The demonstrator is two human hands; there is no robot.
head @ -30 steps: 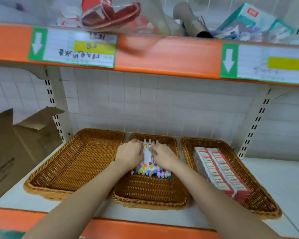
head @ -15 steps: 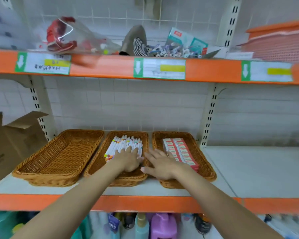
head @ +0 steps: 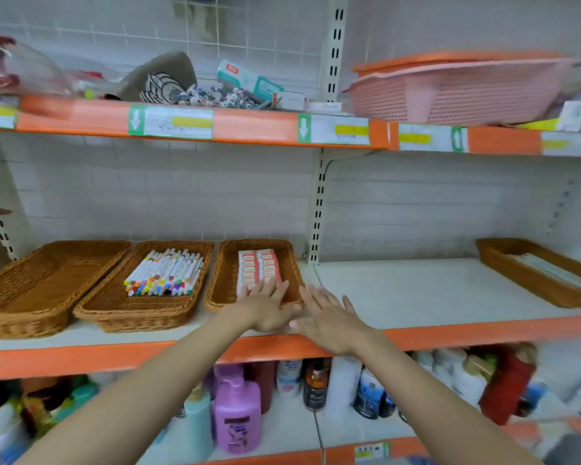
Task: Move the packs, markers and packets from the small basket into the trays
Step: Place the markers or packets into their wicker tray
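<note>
White tiled wall (head: 168,193) backs orange-edged shelving (head: 249,124) on slotted cream uprights (head: 319,209), its white boards (head: 416,290) evenly lit, green-arrowed labels (head: 170,121) along the upper edge.

Left hand (head: 265,307) lies flat, seemingly touching the red packs (head: 257,268) in the wicker tray (head: 227,273); right hand (head: 329,317) spread beside it.

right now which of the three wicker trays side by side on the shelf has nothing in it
The leftmost tray: only bare weave shows. The middle tray holds markers, the right tray red packs.
</note>
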